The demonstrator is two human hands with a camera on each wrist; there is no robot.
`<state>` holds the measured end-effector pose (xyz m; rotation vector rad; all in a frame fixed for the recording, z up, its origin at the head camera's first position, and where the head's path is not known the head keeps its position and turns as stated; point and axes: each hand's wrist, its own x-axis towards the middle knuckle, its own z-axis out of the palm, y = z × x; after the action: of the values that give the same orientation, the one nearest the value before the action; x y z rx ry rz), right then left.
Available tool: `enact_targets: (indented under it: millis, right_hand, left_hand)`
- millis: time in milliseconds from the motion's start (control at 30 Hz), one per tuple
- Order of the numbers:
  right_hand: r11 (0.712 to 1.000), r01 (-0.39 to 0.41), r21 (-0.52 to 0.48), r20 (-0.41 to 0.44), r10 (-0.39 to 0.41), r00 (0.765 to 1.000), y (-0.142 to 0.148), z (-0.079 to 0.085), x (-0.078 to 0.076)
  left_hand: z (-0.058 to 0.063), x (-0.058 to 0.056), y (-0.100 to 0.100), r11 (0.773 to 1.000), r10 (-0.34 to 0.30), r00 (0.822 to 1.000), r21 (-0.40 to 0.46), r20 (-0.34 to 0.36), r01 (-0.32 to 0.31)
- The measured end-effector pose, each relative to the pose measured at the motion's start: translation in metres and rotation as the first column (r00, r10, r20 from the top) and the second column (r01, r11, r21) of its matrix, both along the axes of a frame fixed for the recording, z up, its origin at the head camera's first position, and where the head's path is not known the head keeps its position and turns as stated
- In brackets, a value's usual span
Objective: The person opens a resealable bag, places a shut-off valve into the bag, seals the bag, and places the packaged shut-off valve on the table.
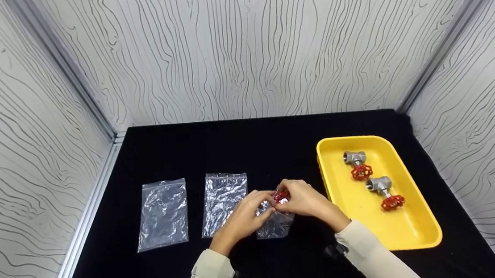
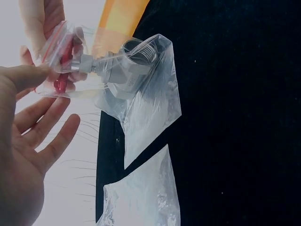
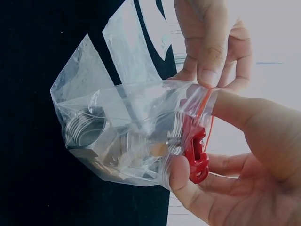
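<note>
A metal valve [image 3: 94,134] with a red handwheel [image 3: 195,155] sits inside a clear zip bag [image 1: 273,227], its threaded body toward the closed end and the wheel at the mouth. My left hand [image 1: 247,213] pinches the bag's edge by the red zip line between thumb and finger; its other fingers spread loosely in the left wrist view. On the other side, my right hand [image 1: 304,199] grips the bag's mouth, fingers around the handwheel. In the right wrist view, part of the wheel shows at the mouth between the right fingers [image 3: 181,174].
Two more zip bags, one beside the hands [image 1: 223,199] and one farther left [image 1: 163,216], lie flat on the black tabletop [image 1: 230,145]. At the right stands a yellow tray [image 1: 353,219] with two red-wheeled valves, a rear one [image 1: 357,160] and a nearer one [image 1: 381,185].
</note>
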<state>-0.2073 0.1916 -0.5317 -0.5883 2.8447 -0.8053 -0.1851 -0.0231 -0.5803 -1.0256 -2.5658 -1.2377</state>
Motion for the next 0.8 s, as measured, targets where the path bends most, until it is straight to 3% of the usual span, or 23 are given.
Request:
enact_targets:
  millis: [467, 800]
  right_hand:
    - [0.994, -0.112, -0.007, -0.061, 0.112, 0.992, 0.006, 0.008, 0.013]
    - [0.999, -0.028, 0.035, -0.071, 0.031, 0.997, 0.001, 0.005, 0.024]
  left_hand:
    - [-0.004, -0.001, -0.001, 0.999, 0.035, 0.999, 0.020, -0.012, -0.035]
    - [-0.004, -0.003, 0.001, 0.998, 0.053, 0.999, 0.027, 0.004, -0.053]
